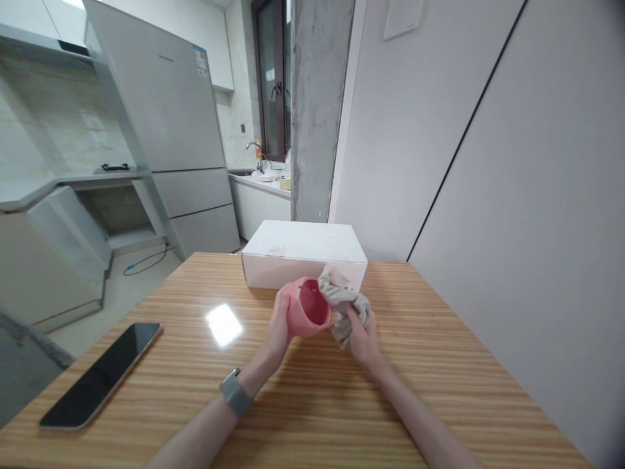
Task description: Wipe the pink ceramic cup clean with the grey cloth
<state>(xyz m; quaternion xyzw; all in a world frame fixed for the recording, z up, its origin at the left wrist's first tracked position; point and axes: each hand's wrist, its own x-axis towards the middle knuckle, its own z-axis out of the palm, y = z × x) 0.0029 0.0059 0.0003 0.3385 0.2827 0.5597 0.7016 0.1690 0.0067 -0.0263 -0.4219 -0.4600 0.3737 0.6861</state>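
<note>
A pink cup-shaped container [297, 312] is tilted on its side above the table, its dark opening facing right. My left hand [279, 326] grips it from the left, the fingers mostly hidden behind it. A crumpled grey cloth [344, 303] is bunched in my right hand [362, 335], close by the container's rim. Whether the cloth touches the rim I cannot tell. Part of the cloth stands up in front of the white box.
A white box [303, 241] lies at the table's far edge, just behind my hands. On the left of the wooden table [420, 391] rests a black phone [102, 378]. Beyond are a grey fridge [161, 111], a concrete pillar [319, 111] and a white wall on the right.
</note>
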